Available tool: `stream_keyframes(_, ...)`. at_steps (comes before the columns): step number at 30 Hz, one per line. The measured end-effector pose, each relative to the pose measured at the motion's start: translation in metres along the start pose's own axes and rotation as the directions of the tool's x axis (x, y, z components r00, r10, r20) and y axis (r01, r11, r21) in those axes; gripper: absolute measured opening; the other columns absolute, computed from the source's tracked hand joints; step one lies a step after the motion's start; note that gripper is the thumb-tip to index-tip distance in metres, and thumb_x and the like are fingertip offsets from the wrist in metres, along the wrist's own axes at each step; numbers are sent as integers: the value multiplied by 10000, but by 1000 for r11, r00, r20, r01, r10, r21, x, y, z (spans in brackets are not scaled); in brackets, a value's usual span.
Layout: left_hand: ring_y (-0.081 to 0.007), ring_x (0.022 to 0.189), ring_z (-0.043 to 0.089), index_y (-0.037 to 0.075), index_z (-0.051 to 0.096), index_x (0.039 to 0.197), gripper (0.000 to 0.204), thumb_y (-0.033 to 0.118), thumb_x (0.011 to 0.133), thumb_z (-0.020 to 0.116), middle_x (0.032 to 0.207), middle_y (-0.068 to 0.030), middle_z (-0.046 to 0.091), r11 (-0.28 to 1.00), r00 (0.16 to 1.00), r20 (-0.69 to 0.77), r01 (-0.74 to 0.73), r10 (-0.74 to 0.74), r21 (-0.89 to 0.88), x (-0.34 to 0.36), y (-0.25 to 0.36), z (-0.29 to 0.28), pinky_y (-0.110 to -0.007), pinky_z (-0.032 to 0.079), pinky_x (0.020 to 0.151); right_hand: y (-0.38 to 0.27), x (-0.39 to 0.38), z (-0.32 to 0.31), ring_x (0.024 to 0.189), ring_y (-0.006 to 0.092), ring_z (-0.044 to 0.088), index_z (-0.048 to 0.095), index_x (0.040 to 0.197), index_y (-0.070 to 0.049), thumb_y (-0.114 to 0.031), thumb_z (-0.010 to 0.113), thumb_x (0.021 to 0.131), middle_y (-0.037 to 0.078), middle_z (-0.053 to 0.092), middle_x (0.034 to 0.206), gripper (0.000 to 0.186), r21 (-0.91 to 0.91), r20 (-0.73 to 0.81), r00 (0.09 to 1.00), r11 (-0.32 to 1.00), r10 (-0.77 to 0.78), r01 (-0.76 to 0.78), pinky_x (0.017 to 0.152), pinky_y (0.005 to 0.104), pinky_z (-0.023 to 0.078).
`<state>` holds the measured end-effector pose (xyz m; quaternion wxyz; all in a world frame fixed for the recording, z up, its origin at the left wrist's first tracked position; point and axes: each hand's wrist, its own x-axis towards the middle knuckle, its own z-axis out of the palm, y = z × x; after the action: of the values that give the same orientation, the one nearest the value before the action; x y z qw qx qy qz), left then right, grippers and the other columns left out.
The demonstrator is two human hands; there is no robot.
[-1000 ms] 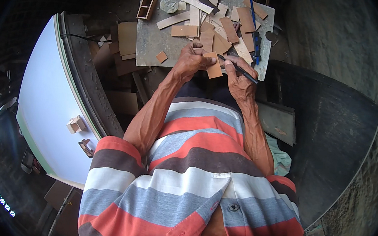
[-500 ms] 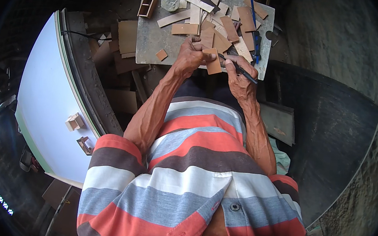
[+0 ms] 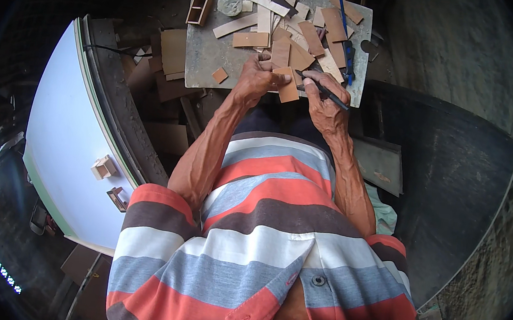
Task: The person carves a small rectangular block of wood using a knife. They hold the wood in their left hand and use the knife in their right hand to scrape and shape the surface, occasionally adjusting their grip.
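Observation:
My left hand grips a small tan wooden rectangle between thumb and fingers, over the near edge of a worn grey tabletop. My right hand holds a black pen-like tool, its tip at the upper right edge of that rectangle. Just beyond both hands lies a pile of pale and brown wooden strips, with a blue tool along its right side. A small square tan piece lies left of my left hand.
A two-compartment wooden box and a crumpled translucent bag sit at the table's back left. At left, a white board bears two small wooden items. Scrap boards lie left of the table; a dark curved panel stands at right.
Since a second ago, both hands and the held rectangle have shifted slightly upward in the picture. The grip on the rectangle and on the pen-like tool is the same.

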<state>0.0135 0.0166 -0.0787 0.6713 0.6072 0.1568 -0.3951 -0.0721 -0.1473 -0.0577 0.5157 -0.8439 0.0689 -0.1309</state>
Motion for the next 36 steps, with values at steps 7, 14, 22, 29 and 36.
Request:
stream_keyframes(7, -263, 862, 673, -117, 293, 1360, 862, -4, 692, 826, 1030, -193, 633, 1000, 1000, -6, -5, 5, -11, 1, -4, -5, -378, 575, 735, -2, 1, 8, 682, 281, 629, 672, 927, 12, -59, 620, 851, 135, 655, 800, 117, 11, 19, 1000, 1000, -15, 15, 610, 360, 496)
stream_keyframes(14, -246, 854, 675, -110, 297, 1354, 842, -18, 697, 815, 1022, -181, 661, 999, 997, -71, -3, 6, 34, 7, -12, -12, -384, 576, 737, 5, -2, 8, 699, 313, 633, 653, 850, 15, -123, 574, 886, 148, 644, 767, 163, -81, 121, 992, 997, 19, -9, 637, 389, 496)
stream_keyframes(22, -175, 859, 673, 26, 537, 1121, 446, 2, 752, 788, 958, -85, 691, 999, 999, -18, -36, 36, -32, 18, -20, -38, -342, 570, 749, 30, 7, 25, 669, 207, 589, 651, 862, 35, -334, 459, 986, 113, 643, 731, 435, -54, 257, 826, 861, 501, -505, 660, 346, 470)
stream_keyframes(29, -143, 830, 661, 43, 600, 983, 212, 71, 833, 746, 903, -34, 676, 990, 1000, -10, -22, 20, -143, 19, -35, -50, -316, 571, 726, 55, 5, 54, 747, 139, 611, 681, 934, 46, -244, 624, 907, 63, 664, 754, 296, 23, 280, 790, 818, 546, -574, 705, 289, 470)
stream_keyframes(36, -164, 747, 661, 16, 664, 944, 121, 109, 872, 691, 860, -56, 684, 989, 961, -237, -133, 143, 57, 44, -66, -86, -303, 553, 715, 67, 18, 56, 709, 120, 564, 695, 829, 13, -204, 633, 854, 42, 664, 744, 227, 186, 226, 707, 683, 670, -706, 686, 280, 439)
